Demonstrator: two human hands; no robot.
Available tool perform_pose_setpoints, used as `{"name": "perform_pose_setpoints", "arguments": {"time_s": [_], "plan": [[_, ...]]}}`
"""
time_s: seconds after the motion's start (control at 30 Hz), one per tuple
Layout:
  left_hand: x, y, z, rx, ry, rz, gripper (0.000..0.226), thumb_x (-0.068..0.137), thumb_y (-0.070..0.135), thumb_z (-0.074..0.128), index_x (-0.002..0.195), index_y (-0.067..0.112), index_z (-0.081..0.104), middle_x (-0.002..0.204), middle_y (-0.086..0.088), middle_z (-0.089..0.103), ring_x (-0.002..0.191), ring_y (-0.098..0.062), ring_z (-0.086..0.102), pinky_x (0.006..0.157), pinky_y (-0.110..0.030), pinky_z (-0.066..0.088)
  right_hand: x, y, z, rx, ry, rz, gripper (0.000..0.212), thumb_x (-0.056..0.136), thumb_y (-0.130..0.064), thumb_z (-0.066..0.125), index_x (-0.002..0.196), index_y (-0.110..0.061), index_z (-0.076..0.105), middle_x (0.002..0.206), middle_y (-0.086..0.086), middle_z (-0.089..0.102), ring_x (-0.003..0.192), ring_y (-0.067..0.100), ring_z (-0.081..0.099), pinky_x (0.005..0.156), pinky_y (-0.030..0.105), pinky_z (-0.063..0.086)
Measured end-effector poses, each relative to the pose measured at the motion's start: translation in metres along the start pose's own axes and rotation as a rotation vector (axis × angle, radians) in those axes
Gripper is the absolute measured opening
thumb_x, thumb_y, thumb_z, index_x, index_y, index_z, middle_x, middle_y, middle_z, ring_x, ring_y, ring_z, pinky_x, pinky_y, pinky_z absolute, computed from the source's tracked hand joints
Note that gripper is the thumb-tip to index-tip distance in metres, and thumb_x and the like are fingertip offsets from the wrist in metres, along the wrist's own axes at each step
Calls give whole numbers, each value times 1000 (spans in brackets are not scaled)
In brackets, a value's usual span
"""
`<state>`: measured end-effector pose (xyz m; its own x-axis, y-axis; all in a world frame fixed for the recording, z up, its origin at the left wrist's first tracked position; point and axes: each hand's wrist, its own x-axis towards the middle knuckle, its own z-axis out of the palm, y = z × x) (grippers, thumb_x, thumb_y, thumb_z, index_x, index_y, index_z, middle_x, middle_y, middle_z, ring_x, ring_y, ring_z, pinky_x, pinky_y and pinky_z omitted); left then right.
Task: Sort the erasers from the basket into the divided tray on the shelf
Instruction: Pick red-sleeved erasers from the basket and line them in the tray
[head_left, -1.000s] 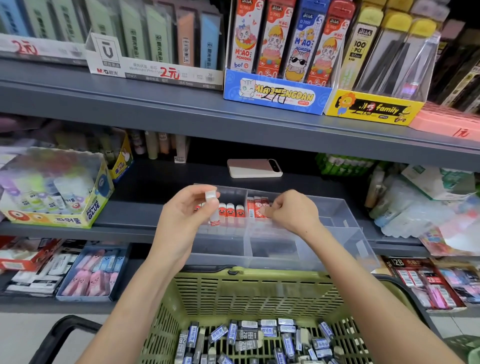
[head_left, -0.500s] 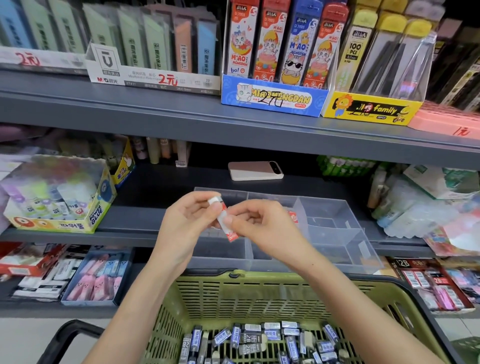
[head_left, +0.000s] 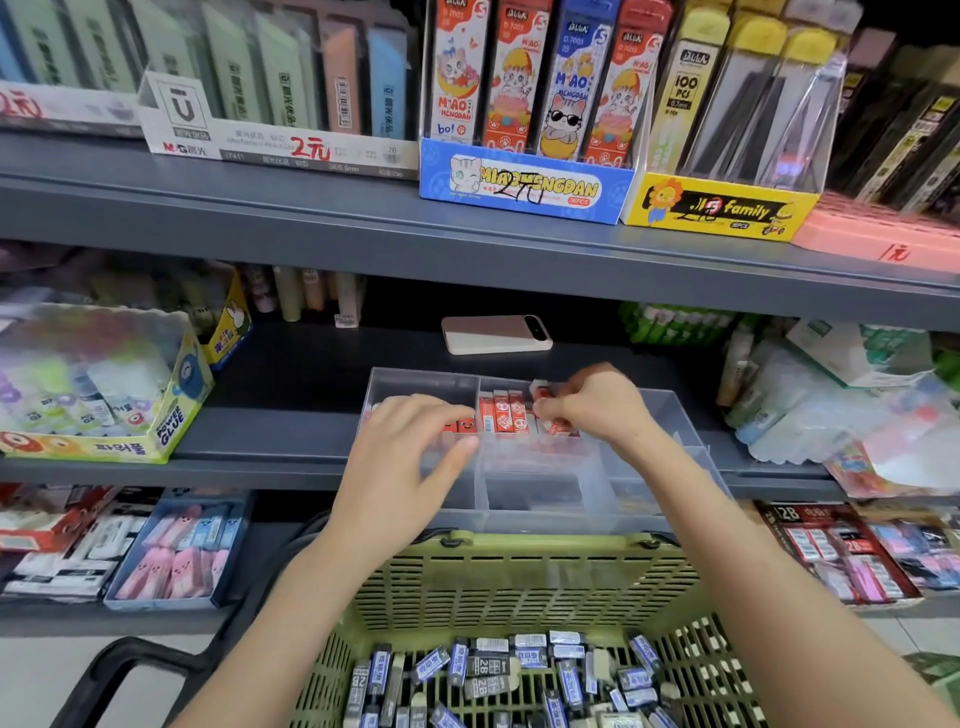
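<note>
Pinching a red eraser (head_left: 542, 393), your right hand (head_left: 592, 410) holds it beside the matching row (head_left: 504, 414) at twelve o'clock in the tray (head_left: 415, 378), seemingly to keep kinds together; your left hand (head_left: 400, 460) hovers loose and empty.

The clear divided tray (head_left: 540, 517) lies level. Red-sleeved erasers (head_left: 503, 415) stand upright in its rear compartments. Directly before it, the green basket (head_left: 519, 587) holds loose black-and-blue-sleeved erasers (head_left: 483, 667).
</note>
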<state>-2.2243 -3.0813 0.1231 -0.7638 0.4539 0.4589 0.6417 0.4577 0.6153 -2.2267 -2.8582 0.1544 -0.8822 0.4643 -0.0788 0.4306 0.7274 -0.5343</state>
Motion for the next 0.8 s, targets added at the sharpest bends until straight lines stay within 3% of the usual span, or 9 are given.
{"name": "perform_pose_setpoints", "arguments": {"time_s": [0.07,0.17,0.27,0.4,0.47,0.53,0.6,0.7,0.8], "plan": [[0,-1,2,99,-38,55,36,91,42,47,108,18,68,106,5,64,104,-16,53,91,-29,38,5,-3,4,-105,-15,22,37,67,-40,73,58,-8,57,57,2,55,61,21,56,51,25,36],[-2,0,6,297,-136,154,37,92,39,44,102,16,70,99,1,66,96,-24,58,84,-39,47,7,-9,17,-315,-1,-9,41,78,-50,63,70,-11,52,73,2,53,76,25,57,62,25,37],[-1,3,7,392,-178,190,41,92,40,39,98,15,71,95,-1,67,90,-26,59,80,-42,49,2,-10,25,-342,15,-66,44,87,-47,56,63,-10,49,65,3,50,72,27,54,62,27,38],[-1,5,6,426,-191,182,45,94,40,35,99,14,72,95,-3,67,91,-27,59,80,-42,47,-22,-1,21,-419,191,-275,35,91,-41,52,89,-10,69,90,8,67,91,28,58,73,32,43],[-2,7,6,429,-172,192,46,94,39,34,100,13,72,95,-5,67,92,-29,58,81,-42,46,-46,10,19,-298,327,-419,28,92,-35,53,94,-13,70,91,4,67,90,24,56,75,32,41],[-3,9,6,430,-124,220,42,94,35,37,99,10,71,95,-7,67,91,-31,59,81,-43,47,-78,26,18,-88,378,-538,18,89,-26,59,87,-12,70,80,2,66,77,18,54,69,28,39],[-10,11,8,391,-49,264,34,93,28,44,97,7,71,97,-10,67,90,-34,59,81,-44,47,-110,48,17,39,347,-591,13,85,-21,62,82,-11,70,80,-1,66,73,12,53,69,25,41],[-33,16,15,331,73,357,20,91,16,55,95,2,70,96,-14,66,88,-35,60,77,-43,47,-147,82,19,67,278,-627,9,83,-15,65,84,-8,71,104,3,67,93,10,59,84,23,45],[-63,25,26,281,65,429,20,90,17,55,91,3,70,89,-12,65,82,-30,58,71,-38,45,-173,117,31,62,75,-546,7,83,-16,68,87,-10,71,92,0,68,84,8,60,81,22,48]]}}
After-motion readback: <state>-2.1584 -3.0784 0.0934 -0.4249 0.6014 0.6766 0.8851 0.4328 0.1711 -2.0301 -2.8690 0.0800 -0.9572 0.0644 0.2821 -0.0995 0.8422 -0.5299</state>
